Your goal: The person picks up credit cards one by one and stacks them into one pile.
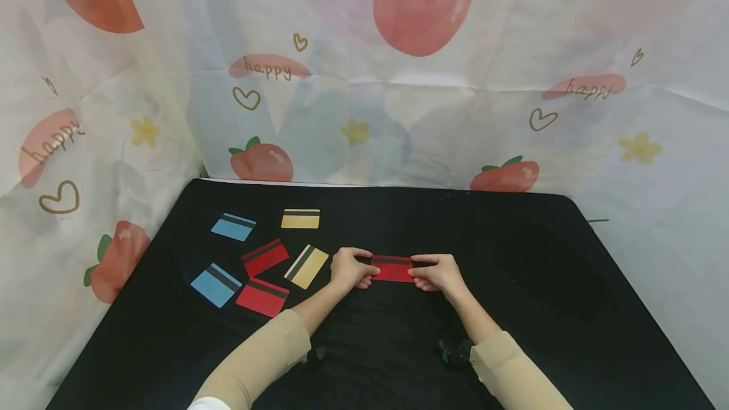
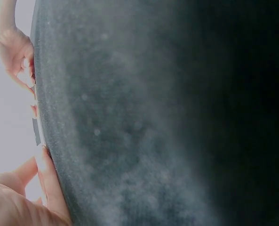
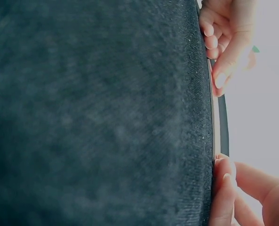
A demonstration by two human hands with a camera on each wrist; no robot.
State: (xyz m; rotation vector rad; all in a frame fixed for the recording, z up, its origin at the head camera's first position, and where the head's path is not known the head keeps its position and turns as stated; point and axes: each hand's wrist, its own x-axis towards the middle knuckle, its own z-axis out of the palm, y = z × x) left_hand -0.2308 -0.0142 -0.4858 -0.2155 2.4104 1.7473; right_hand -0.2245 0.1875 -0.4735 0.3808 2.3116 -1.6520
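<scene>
A red card (image 1: 392, 269) with a dark stripe along its far edge lies between the two hands in the head view. My left hand (image 1: 350, 269) pinches its left end, thumb over the front and index finger at the far corner. At the opposite end, my right hand (image 1: 437, 274) holds the card the same way. The wrist views see the card edge-on, low over the black cloth; the left hand (image 2: 28, 197) and the right hand (image 3: 245, 193) each show fingertips right at its edge.
Left of the hands lie two blue cards (image 1: 233, 227), two yellow cards (image 1: 300, 220) and two more red cards (image 1: 262, 297), all striped and scattered. They rest on a black-covered table (image 1: 541, 283). A printed curtain (image 1: 433, 125) hangs behind and beside the table.
</scene>
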